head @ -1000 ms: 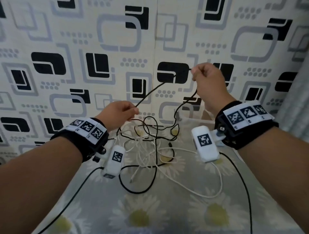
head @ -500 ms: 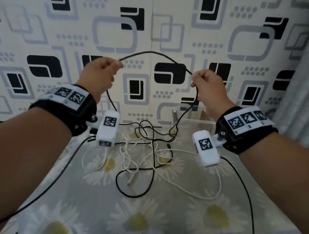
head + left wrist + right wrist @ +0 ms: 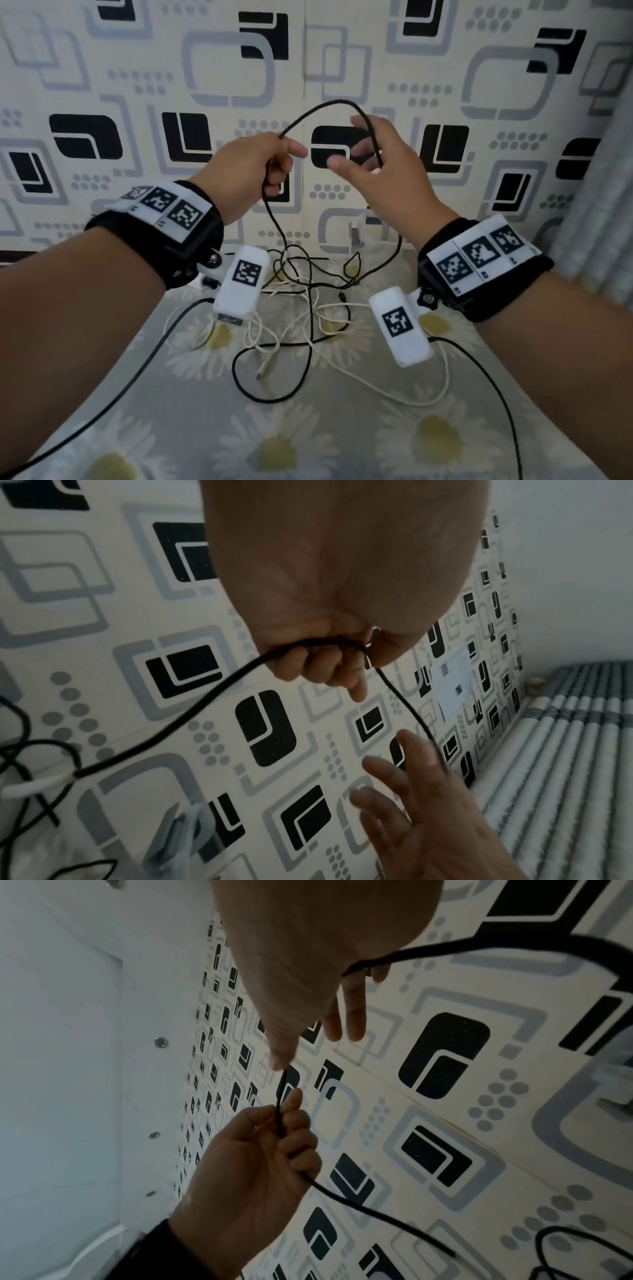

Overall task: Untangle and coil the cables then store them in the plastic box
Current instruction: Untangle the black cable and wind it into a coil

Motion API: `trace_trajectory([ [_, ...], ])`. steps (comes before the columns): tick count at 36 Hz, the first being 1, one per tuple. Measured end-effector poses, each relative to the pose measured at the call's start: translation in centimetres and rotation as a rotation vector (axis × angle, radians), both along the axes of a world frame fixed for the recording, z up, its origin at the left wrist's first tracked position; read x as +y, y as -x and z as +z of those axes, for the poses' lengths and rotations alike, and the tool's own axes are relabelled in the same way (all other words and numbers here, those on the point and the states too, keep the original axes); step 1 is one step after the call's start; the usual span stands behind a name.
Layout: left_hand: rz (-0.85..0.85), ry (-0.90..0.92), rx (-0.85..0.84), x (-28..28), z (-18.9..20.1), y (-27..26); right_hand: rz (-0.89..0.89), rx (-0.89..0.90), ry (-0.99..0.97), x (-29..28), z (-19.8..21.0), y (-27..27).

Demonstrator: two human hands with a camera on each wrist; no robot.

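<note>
From the right wrist, the right hand (image 3: 329, 961) hung overhead, fingers (image 3: 352, 1015) straight and spread, the black cable (image 3: 479, 946) draped across its palm. Below, the left hand (image 3: 250, 1172) pinched that same cable upright between thumb and curled fingers, in front of the patterned wall (image 3: 445, 1123).

You get soft, even, rather dim light with no glare and only faint shadows. Your wrist views run darker and grainy, with motion blur on moving fingers (image 3: 383, 772); straight lines bow at the frame edges.
</note>
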State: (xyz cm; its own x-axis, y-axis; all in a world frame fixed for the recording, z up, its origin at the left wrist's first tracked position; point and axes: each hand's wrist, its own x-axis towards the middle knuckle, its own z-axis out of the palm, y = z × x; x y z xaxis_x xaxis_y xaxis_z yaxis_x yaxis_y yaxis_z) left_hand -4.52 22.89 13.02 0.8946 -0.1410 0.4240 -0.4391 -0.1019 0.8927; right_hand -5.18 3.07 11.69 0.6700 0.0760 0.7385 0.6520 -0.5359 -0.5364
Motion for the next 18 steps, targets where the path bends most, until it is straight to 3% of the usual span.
trace_trajectory([
  [3,-0.025,-0.007,0.028,-0.5,-0.5,0.1,0.072,0.001,-0.184,0.2,0.3,0.0],
  [7,-0.013,-0.142,0.027,-0.4,-1.4,0.2,-0.014,0.012,-0.371,-1.0,0.3,-0.6],
  [18,0.073,-0.372,0.101,1.3,-5.1,-0.7,-0.130,0.036,-0.683,-5.2,0.1,-2.2],
])
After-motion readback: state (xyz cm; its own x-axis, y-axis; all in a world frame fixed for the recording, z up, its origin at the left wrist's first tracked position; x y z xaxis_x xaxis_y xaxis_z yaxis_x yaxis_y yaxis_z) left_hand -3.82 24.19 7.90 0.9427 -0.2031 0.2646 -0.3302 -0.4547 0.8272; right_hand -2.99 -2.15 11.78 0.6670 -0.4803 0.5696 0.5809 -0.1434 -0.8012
